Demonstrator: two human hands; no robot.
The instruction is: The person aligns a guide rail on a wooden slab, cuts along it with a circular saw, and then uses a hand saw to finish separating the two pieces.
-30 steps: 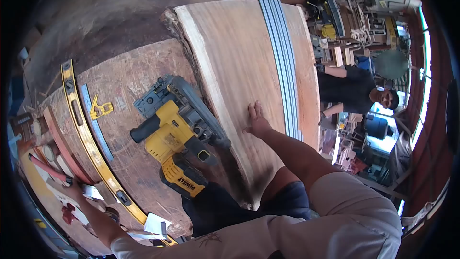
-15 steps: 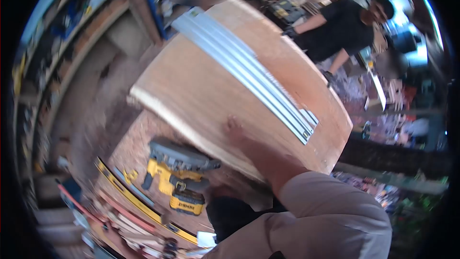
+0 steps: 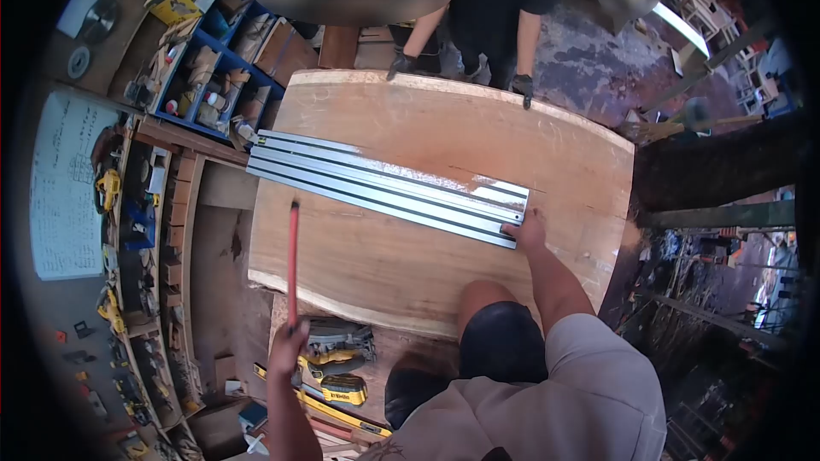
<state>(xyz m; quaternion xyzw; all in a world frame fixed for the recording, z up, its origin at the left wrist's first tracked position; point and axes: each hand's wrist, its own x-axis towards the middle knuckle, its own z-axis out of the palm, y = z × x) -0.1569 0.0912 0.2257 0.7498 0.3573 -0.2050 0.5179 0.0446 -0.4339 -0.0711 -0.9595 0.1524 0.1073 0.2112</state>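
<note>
My left hand (image 3: 289, 347) is closed around a long thin red bar (image 3: 293, 260) with a dark tip, held up over the slab's near left side. My right hand (image 3: 530, 230) grips the right end of a silver guide rail (image 3: 384, 192), thumb on top. Dark stripes run along the rail, which lies lengthwise across a wide wooden slab (image 3: 367, 265) with pale live edges. Reddish sawdust (image 3: 427, 158) covers part of the rail's far side.
A yellow cordless saw (image 3: 342, 384) and a yellow spirit level (image 3: 342, 414) lie below the slab's near edge. Across the slab stands a person in black (image 3: 495, 8), gloved hands at its far edge. Blue shelving (image 3: 201, 85) stands at the left, a dark beam (image 3: 717, 166) at the right.
My view has turned, so the slab now lies more level. My right hand has gone from the slab's surface to the rail's end. My left hand has raised the red bar over the slab.
</note>
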